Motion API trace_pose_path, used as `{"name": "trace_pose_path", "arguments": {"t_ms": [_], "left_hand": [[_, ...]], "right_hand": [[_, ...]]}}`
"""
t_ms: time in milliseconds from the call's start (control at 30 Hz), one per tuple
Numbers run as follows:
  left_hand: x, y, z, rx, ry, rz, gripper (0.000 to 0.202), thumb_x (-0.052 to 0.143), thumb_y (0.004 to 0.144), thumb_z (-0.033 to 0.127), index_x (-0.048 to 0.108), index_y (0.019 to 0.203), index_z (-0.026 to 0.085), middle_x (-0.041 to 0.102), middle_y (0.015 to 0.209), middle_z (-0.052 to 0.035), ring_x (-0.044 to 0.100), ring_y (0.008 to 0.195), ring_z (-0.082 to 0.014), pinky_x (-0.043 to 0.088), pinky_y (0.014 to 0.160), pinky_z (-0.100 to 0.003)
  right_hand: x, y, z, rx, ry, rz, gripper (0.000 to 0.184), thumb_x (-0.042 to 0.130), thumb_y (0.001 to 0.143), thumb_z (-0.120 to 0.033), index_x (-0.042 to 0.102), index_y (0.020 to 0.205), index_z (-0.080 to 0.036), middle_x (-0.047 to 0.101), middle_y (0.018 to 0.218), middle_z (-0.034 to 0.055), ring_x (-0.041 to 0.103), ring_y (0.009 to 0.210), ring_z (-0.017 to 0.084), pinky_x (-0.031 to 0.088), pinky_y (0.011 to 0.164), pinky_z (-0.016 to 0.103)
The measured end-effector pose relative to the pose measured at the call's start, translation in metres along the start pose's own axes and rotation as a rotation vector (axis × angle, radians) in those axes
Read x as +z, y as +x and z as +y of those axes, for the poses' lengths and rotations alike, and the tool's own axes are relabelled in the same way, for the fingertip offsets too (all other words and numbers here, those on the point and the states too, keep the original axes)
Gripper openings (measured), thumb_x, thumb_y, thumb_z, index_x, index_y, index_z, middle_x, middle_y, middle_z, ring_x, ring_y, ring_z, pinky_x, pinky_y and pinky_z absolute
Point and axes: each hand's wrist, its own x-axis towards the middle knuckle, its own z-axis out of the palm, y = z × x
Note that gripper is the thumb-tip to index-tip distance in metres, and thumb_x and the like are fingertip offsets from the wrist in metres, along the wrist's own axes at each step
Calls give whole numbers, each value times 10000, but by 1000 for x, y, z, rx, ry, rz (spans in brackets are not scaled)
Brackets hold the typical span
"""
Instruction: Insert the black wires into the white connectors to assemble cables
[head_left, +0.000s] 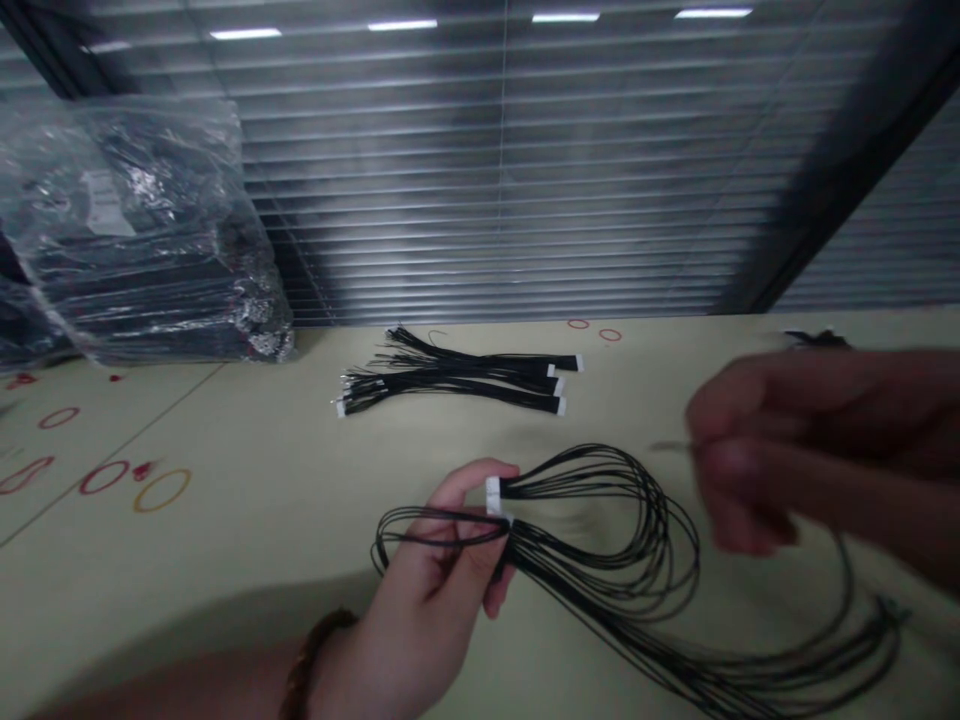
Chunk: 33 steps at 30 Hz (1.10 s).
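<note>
My left hand [442, 590] is closed around the end of a black wire harness [600, 570], its thumb and fingers at the white connectors [493, 496]. Many thin black wires loop out to the right of the connectors, and a few loop back over the left hand. Loose wire ends trail toward the lower right. At the right, my right hand [780, 460], blurred, pinches one thin black wire between thumb and forefinger. The wire's tip points left from the fingertips, apart from the connectors.
Several black wire bundles [480, 380] with white connectors lie at the back of the table [247, 480]. A clear plastic bag [142, 240] of black wires stands back left. Rubber bands [163, 490] lie at left. Behind are window blinds [480, 200]. A small black item [817, 339] lies far right.
</note>
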Motion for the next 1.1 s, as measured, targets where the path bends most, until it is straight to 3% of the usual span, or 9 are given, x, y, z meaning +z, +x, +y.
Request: {"name": "trace_pose_path", "arguments": {"t_ms": [67,167,267,467,667,1100], "left_hand": [[0,-2,0,14,-15,-25,193,530,922,322,528,1112,290,436,655,53,399,517,-71,308,454,-165],[0,-3,0,33,-10,-51,189,518,928,308,531,1117,299,424,655,53,390,518,-75,303,457,-173],[0,-4,1,37,-6,-68,183,513,931,295,531,1113,291,427,659,48,387,531,-82,305,466,-180],[3,-6,2,52,15,-108,182,486,942,259,545,1111,290,442,677,35,377,545,-89,311,478,-188],[3,-8,1,66,33,-112,233,453,956,229,536,1130,360,437,694,41,375,561,-82,318,494,-164],[2,-12,3,51,124,-137,286,423,963,199,523,1152,388,498,767,28,393,610,-94,362,542,-162]], "right_hand": [[17,-3,-19,34,67,-75,160,507,872,-231,565,723,-216,544,555,-74,482,434,41,334,395,146],[41,-11,-31,-10,-70,-11,132,483,850,-170,539,738,-211,546,603,-56,483,486,89,319,450,230],[52,-16,-31,-60,-95,9,157,441,870,-164,538,752,-198,547,622,-42,497,522,108,316,493,253],[52,-14,-31,-125,-113,46,160,445,879,-167,519,739,-191,540,632,-41,504,547,105,321,532,260],[54,-15,-36,-171,-162,66,206,399,887,-153,524,728,-189,547,622,-36,502,537,103,322,537,273],[49,-16,-36,-73,-117,-22,213,389,870,-137,511,709,-204,541,596,-31,507,493,123,330,477,262]]}}
